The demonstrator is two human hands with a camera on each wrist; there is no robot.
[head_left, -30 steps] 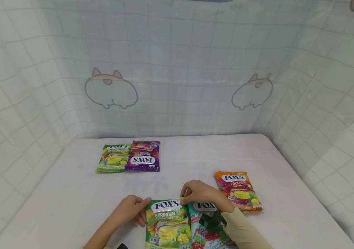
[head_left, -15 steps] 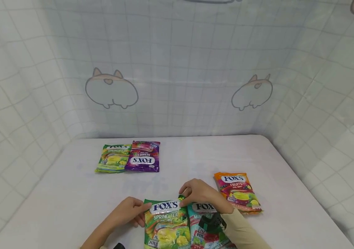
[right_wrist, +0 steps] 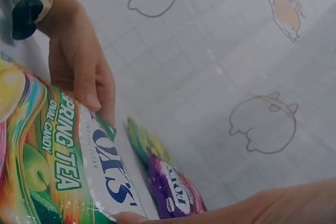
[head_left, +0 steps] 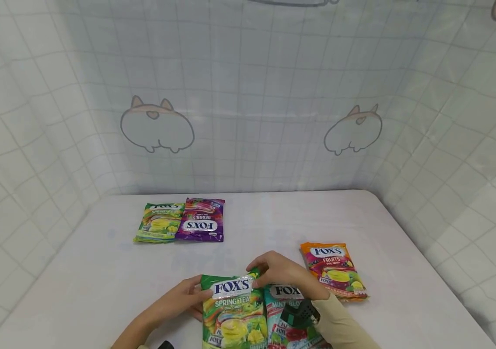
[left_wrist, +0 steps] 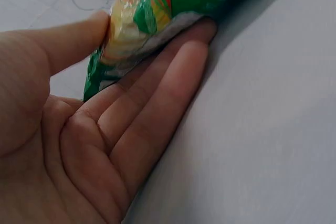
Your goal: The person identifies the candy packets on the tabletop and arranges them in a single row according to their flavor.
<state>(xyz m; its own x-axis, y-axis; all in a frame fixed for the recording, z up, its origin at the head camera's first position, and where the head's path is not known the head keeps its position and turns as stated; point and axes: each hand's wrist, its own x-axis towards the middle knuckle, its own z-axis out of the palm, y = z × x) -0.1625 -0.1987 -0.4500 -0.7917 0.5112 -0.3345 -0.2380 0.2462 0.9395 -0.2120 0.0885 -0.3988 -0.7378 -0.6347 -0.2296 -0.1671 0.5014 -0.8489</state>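
A green candy bag [head_left: 234,312], marked Fox's Spring Tea, is held at its upper end by both hands. At its upper left edge my left hand [head_left: 178,300] pinches it, thumb on top. The left wrist view shows the left fingers [left_wrist: 163,82] under the bag. My right hand [head_left: 280,271] pinches the upper right corner, the right thumb on the printed face. Beside the green bag, to its right, lies a teal candy bag [head_left: 278,305] marked Mint, partly hidden beneath the right wrist and its dark strap.
On the white table [head_left: 256,218], a smaller green bag [head_left: 160,223] and a purple Berries bag [head_left: 201,220] lie touching at the back left. An orange and red Fruits bag [head_left: 335,269] rests right of my right hand. A checked cloth [head_left: 252,121] walls the sides and back.
The green bag's top edge has risen and shifted slightly left. My left thumb has moved down along its edge. My right hand has moved slightly left.
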